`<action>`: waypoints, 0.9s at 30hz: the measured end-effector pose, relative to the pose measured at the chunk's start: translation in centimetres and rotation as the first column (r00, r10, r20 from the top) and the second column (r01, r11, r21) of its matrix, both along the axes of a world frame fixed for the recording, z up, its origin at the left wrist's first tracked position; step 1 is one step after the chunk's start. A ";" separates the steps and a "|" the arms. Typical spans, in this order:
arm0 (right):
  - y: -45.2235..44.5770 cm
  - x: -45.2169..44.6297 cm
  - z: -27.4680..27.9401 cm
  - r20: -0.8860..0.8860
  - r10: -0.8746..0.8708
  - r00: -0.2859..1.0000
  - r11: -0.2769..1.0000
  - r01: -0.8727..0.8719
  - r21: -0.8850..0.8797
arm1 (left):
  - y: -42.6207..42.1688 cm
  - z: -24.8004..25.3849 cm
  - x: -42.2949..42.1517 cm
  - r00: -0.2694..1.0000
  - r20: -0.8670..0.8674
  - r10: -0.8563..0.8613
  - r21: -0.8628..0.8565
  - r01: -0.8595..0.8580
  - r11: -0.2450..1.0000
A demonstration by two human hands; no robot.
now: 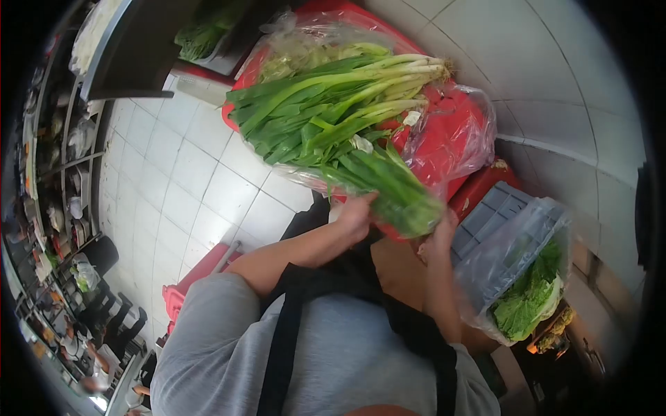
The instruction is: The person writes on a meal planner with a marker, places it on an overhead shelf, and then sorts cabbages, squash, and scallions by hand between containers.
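A pile of leeks (333, 104), green-leaved with white rooted ends, lies on clear plastic over a red surface in front of me. At its near edge, more green leaves (388, 184) run into a clear plastic bag (420, 213). My left hand (356, 216) has its fingers closed at the left side of this bag. On the right side, my right hand (441, 233) grips the bag's near end; its fingertips are partly hidden. Whether the leaves inside are joined to the pile, I cannot tell.
To the right, a grey plastic crate (489, 218) stands beside a clear bag of leafy lettuce-like greens (528, 301). A tiled wall (548, 76) borders the far right. White floor tiles (184, 184) and a pink-red bin (198, 277) are at left. Shelves and people appear far left.
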State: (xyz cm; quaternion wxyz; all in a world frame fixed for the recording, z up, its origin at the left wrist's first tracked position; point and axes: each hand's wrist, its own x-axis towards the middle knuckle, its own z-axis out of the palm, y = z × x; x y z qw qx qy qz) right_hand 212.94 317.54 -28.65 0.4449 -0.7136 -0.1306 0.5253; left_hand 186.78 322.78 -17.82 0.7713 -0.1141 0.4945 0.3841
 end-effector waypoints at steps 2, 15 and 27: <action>5.1 -2.6 6.5 -0.101 -0.163 0.981 0.970 0.178 0.163 | 2.3 2.2 -0.3 0.993 0.120 0.000 0.213 -0.026 0.977; 10.0 -4.7 5.7 0.506 0.006 0.863 0.923 -0.200 0.330 | 14.5 -4.7 6.9 -0.203 -0.948 -0.244 -0.303 0.808 0.505; -52.9 12.7 1.6 0.352 0.454 0.819 0.678 -0.061 -0.732 | 7.9 -10.1 1.9 -0.186 -0.820 0.542 -0.490 0.717 -0.495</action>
